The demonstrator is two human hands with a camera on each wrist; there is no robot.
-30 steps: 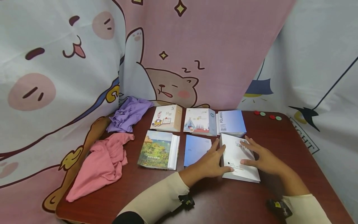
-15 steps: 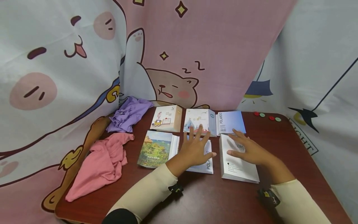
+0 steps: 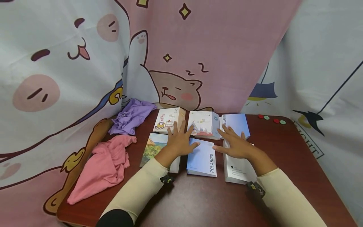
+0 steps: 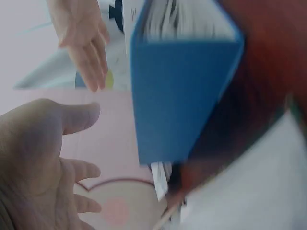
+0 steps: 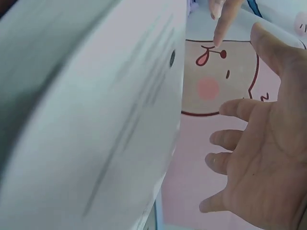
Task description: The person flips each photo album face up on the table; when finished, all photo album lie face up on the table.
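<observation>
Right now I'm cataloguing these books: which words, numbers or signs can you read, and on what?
"POLAROID": pale blue rectangular front book; its tiny print is unreadable.
"POLAROID", start unclear: blue rectangular back book with a white strip.
"Z Z": pink fabric backdrop.
"GHT", beginning unclear: white fabric curtain at right.
Too small or blurred: print on the thick white front book, cream book with drawn furniture and white book with blue spine.

The front POLAROID album (image 3: pixel 199 157) has a smooth, satiny cover; the white album (image 3: pixel 239 169) to its right looks smooth and matt. Left of that POLAROID album, the purple cloth (image 3: pixel 130 117) and pink cloth (image 3: pixel 104 162) are matt, wrinkled fabric. Beneath it the wood-look desk (image 3: pixel 204 203) has a glossy sheen; behind it the printed curtain (image 3: pixel 227 47) is matt, creased fabric.
</observation>
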